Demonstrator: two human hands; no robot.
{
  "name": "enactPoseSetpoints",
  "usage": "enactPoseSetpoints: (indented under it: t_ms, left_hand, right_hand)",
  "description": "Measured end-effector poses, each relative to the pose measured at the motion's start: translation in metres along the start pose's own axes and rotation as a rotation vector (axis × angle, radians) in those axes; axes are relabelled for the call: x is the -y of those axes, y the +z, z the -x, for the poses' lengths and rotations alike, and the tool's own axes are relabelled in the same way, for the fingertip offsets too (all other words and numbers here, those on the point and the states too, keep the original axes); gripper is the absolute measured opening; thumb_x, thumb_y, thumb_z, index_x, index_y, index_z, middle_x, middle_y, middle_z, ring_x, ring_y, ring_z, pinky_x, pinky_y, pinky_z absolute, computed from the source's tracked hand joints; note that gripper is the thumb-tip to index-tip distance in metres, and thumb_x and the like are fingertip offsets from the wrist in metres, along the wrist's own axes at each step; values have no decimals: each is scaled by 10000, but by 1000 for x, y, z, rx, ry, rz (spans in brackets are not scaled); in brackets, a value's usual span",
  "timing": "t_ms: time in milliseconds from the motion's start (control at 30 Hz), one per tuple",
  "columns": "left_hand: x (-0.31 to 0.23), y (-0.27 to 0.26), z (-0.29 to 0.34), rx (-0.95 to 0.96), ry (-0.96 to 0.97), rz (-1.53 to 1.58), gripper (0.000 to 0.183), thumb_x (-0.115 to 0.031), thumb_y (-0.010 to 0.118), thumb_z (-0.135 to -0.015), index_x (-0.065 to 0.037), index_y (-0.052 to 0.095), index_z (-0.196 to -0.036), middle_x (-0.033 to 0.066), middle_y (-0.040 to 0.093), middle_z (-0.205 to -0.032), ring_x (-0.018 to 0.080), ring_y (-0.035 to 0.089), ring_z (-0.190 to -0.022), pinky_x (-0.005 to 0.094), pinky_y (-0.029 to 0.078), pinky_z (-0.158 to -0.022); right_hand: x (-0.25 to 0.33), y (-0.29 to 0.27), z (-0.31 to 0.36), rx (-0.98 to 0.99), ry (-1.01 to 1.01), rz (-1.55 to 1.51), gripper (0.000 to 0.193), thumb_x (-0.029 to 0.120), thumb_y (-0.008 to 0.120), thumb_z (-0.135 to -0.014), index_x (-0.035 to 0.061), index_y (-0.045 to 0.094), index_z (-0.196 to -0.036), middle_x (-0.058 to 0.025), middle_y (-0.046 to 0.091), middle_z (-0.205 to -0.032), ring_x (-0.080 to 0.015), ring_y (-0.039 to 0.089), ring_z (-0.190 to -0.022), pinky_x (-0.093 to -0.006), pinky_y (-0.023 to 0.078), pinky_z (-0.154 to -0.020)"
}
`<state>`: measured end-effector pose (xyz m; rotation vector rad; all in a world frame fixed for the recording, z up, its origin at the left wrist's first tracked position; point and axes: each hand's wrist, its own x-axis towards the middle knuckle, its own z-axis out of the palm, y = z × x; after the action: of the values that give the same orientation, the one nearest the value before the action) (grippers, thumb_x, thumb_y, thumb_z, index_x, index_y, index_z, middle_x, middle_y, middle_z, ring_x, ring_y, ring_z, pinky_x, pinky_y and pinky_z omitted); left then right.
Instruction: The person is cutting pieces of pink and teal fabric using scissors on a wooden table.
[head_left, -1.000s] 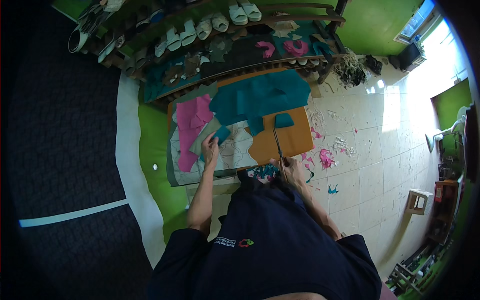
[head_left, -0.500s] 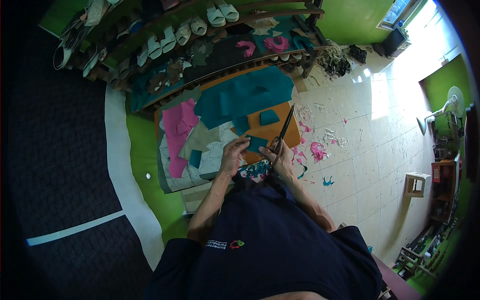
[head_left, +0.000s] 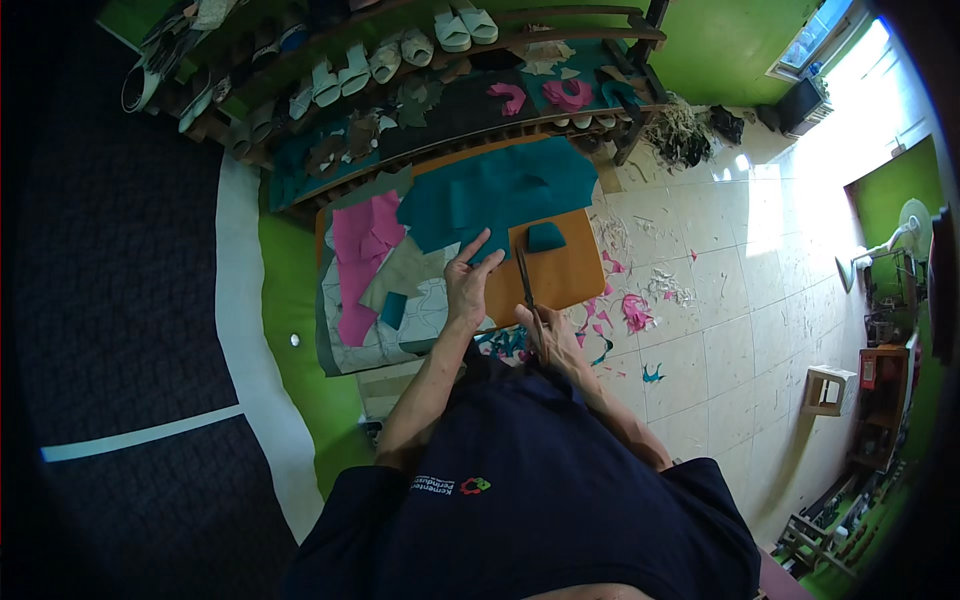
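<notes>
"Head view: what's on the orange bench (head_left: 568, 283)?"

"A teal sheet (head_left: 505, 190), likely light, soft and bendy. Pick up its edge."

"Hands?"

"Left grip (head_left: 467, 286) spread over it, can't tell if touching; right grip (head_left: 556, 337) holds scissors (head_left: 526, 281)."

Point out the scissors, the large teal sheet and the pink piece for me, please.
Scissors (head_left: 527, 282): head view, on the blades.
Large teal sheet (head_left: 505, 190): head view, near the middle of its surface.
Pink piece (head_left: 364, 232): head view, on its wide upper part.
</notes>
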<state>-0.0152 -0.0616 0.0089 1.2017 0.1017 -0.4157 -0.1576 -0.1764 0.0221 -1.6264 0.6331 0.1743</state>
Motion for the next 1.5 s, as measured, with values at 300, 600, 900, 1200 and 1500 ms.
enactPoseSetpoints:
  t_ms: [300,600,900,1200,1500]
  left_hand:
    - [-1,4,4,98,-25,-34,504,21,766,-809,-58,647,-1292,-17,685,-851,24,603,-722,182,490,-791]
    - [0,4,6,104,-39,-21,506,21,748,-818,-34,630,-1306,-23,663,-824,11,576,-703,171,489,-745]
    - [12,-2,1,102,-53,-23,517,39,743,-815,-28,616,-1311,2,679,-827,52,632,-739,189,528,-750]
    - [17,-4,9,141,-79,-51,532,46,744,-811,-20,606,-1320,48,706,-900,89,671,-799,225,562,-795]
    - [20,-4,11,105,-92,-27,486,23,747,-821,-26,631,-1291,58,711,-937,91,672,-824,231,551,-787]
  right_hand:
    - [30,-8,14,-5,-86,198,722,658,601,-865,-57,680,-815,-171,636,-675,-296,635,-664,-418,495,-691]
    - [17,-3,7,-13,-40,169,722,680,653,-816,-40,700,-801,-139,620,-639,-254,622,-623,-407,490,-644]
    - [17,-4,9,-88,-94,77,591,553,763,-794,-25,658,-731,-43,524,-565,-155,495,-528,-350,381,-510]
    - [12,-3,2,-117,-114,118,623,569,745,-804,-40,649,-721,-74,553,-572,-195,535,-554,-369,433,-563]
    - [7,-7,0,-92,-91,169,657,607,717,-813,-46,662,-762,-100,569,-589,-209,563,-582,-382,457,-598]
